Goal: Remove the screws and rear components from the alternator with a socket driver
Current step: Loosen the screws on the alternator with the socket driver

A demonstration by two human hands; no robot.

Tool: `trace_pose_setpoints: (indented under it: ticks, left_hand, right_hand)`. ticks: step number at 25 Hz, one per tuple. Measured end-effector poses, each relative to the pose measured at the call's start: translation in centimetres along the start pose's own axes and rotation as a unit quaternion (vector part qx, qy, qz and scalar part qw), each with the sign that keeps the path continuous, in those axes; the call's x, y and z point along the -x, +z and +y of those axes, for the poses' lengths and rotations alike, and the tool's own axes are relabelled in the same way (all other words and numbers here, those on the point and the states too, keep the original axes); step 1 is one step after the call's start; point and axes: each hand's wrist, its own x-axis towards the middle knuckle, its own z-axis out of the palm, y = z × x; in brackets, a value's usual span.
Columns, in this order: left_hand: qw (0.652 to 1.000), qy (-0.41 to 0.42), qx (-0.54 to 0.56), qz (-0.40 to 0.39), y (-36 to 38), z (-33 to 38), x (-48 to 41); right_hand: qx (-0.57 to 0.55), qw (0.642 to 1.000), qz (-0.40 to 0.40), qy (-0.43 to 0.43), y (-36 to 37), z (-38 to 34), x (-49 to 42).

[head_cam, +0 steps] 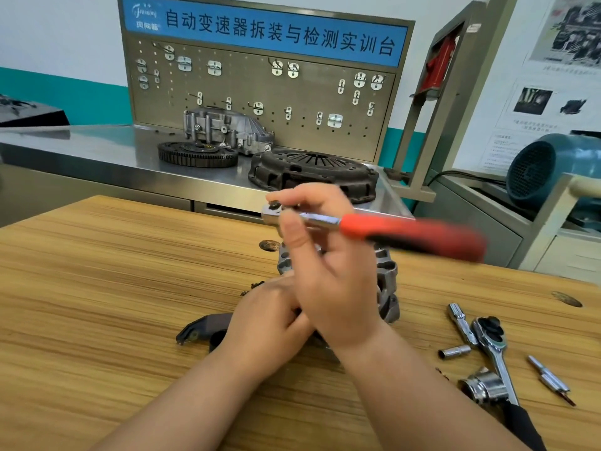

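Screw removal in hand. Right hand [328,275] pinches the ratchet [325,221] head above the alternator [387,278]; left hand [263,323] rests on the alternator, grip hidden. Next: seat the drive squarely on a screw.

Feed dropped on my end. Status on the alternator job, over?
Right hand pinches the ratchet at its head. Left hand on the alternator, fingers hidden. Spare sockets lie off right.

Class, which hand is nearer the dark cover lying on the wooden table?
Left. The left hand sits just right of the dark cover, at the alternator; the right hand is farther right and raised, pinching the head of the red-handled ratchet.
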Motion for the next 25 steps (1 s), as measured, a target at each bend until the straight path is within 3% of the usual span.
trace_pose_setpoints:
  ticks: [1, 2, 3, 4, 5, 6, 8, 10, 11, 13, 15, 16, 17, 18, 19, 20, 21, 22, 23, 25]
  left_hand:
    - [1.000, 0.010, -0.001, -0.015, -0.2, 0.1, 0.0]
    - [0.999, 0.022, -0.014, -0.027, -0.3, 0.1, -0.1]
    - [0.999, 0.026, -0.025, -0.039, -0.4, 0.2, -0.1]
    - [0.998, 0.030, -0.033, -0.041, -0.4, 0.2, -0.1]
    - [0.998, 0.028, -0.033, -0.042, -0.4, 0.2, -0.2]
    - [0.999, 0.023, -0.021, -0.040, -0.3, 0.3, -0.2]
    - [1.000, -0.006, 0.014, -0.009, -0.1, 0.4, 0.0]
    - [0.998, -0.042, 0.015, 0.034, 0.0, 0.2, 0.2]
    - [0.998, -0.050, 0.009, 0.027, 0.0, 0.1, 0.2]
    - [1.000, -0.022, 0.008, -0.014, -0.2, 0.0, 0.1]
    - [0.999, 0.004, -0.012, -0.037, -0.4, 0.2, -0.1]
    - [0.999, 0.006, -0.018, -0.046, -0.5, 0.3, -0.2]
    - [0.999, 0.007, -0.023, -0.048, -0.5, 0.2, -0.2]
    - [0.999, 0.009, -0.025, -0.046, -0.5, 0.3, -0.2]
    - [0.999, 0.004, -0.026, -0.039, -0.5, 0.2, -0.1]
    - [0.999, -0.002, -0.030, -0.023, -0.5, 0.4, -0.1]
    - [0.999, -0.009, -0.035, 0.005, -0.4, 0.3, -0.1]
    - [0.999, -0.023, -0.028, 0.034, -0.4, 0.4, -0.1]
    - [0.998, -0.039, -0.002, 0.046, -0.4, 0.6, -0.1]
    - [0.999, -0.014, 0.007, 0.030, -0.5, 0.7, 0.0]
  right_hand:
    - [-0.152, 0.982, -0.017, 0.113, -0.2, -0.4, -0.5]
    - [-0.292, 0.930, -0.036, 0.220, -0.5, -0.7, -0.9]
    - [-0.378, 0.878, -0.045, 0.289, -0.7, -0.7, -1.1]
    - [-0.410, 0.857, -0.047, 0.309, -0.7, -0.4, -1.1]
    - [-0.398, 0.870, -0.042, 0.287, -0.6, -0.2, -1.0]
    - [-0.345, 0.909, -0.028, 0.231, -0.3, -0.3, -0.9]
    - [-0.110, 0.993, -0.011, 0.029, 0.3, -0.2, -0.1]
    - [0.092, 0.987, -0.018, -0.128, 0.7, 0.2, 0.6]
    - [0.092, 0.987, -0.019, -0.127, 0.8, 0.3, 0.6]
    - [-0.104, 0.993, -0.031, 0.035, 0.6, -0.2, 0.0]
    - [-0.355, 0.906, -0.036, 0.228, 0.0, -0.7, -0.7]
    - [-0.406, 0.872, -0.034, 0.270, -0.3, -0.6, -0.8]
    - [-0.413, 0.867, -0.039, 0.274, -0.4, -0.4, -0.8]
    - [-0.389, 0.886, -0.049, 0.245, -0.3, -0.4, -0.8]
    - [-0.321, 0.928, -0.057, 0.183, -0.2, -0.5, -0.7]
    - [-0.198, 0.975, -0.056, 0.084, 0.0, -0.5, -0.4]
    - [-0.051, 0.997, -0.050, -0.027, 0.1, -0.3, -0.1]
    - [0.070, 0.991, -0.039, -0.109, 0.3, -0.1, 0.2]
    - [0.127, 0.981, -0.024, -0.144, 0.4, 0.1, 0.4]
    - [0.017, 0.998, -0.021, -0.054, 0.5, 0.2, 0.3]
